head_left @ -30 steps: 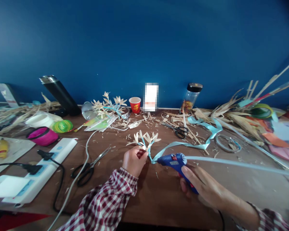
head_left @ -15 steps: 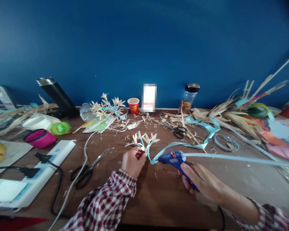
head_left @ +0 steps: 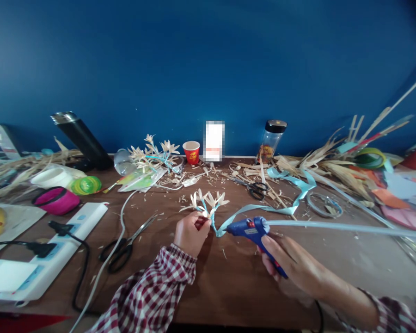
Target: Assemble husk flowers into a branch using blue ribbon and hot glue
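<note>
My left hand (head_left: 193,233) pinches a small spray of cream husk flowers (head_left: 208,202) whose stems are wrapped in light blue. From the stem's lower end a light blue ribbon (head_left: 251,208) trails off to the right across the table. My right hand (head_left: 294,261) is wrapped round the handle of a blue hot glue gun (head_left: 251,229), its nozzle close to the ribbon at the stem's base; whether they touch I cannot tell. A long clear glue stick (head_left: 319,225) juts from the gun's rear.
Scissors (head_left: 125,249) and a power strip (head_left: 60,249) with plugs lie on the left. Farther back are more husk flowers (head_left: 159,155), a red paper cup (head_left: 192,152), a glass bottle (head_left: 273,141), black-handled scissors (head_left: 257,188) and scraps. Dry husks (head_left: 315,162) pile on the right.
The glue gun's nozzle has shifted very slightly left towards the stem's base. My left hand and the flower spray stay almost still.
</note>
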The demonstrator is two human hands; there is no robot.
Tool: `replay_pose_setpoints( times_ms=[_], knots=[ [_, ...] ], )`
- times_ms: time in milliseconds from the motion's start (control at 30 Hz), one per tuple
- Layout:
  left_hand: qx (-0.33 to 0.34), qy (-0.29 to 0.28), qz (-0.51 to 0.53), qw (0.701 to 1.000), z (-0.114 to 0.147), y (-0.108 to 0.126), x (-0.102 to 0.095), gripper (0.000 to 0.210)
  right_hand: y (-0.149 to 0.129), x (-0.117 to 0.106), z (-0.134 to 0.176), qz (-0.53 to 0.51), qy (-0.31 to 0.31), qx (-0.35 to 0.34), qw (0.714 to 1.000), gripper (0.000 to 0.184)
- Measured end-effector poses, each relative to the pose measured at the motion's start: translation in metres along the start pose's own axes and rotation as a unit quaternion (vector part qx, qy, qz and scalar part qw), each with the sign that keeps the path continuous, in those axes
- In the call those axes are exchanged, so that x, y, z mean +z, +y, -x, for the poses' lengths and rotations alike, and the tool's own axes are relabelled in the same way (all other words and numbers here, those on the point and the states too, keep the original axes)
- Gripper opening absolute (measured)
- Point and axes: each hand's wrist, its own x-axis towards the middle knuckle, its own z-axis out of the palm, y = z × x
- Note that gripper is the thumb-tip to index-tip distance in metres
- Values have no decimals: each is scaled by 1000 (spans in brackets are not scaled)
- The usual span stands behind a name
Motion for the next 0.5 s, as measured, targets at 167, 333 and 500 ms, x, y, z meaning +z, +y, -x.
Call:
replay_pose_setpoints(
  times_ms=[167,333,500],
  knots=[
    [3,2,-17,1000,0,0,-2,16,4,-1,-6,-21,-2,7,1000,48],
    [17,-1,-30,999,1,2,-3,17,6,-1,-6,-67,0,-29,997,48],
    [-2,1,-5,1000,0,-1,0,17,4,6,-3,-60,-20,-26,998,45]
  ],
)
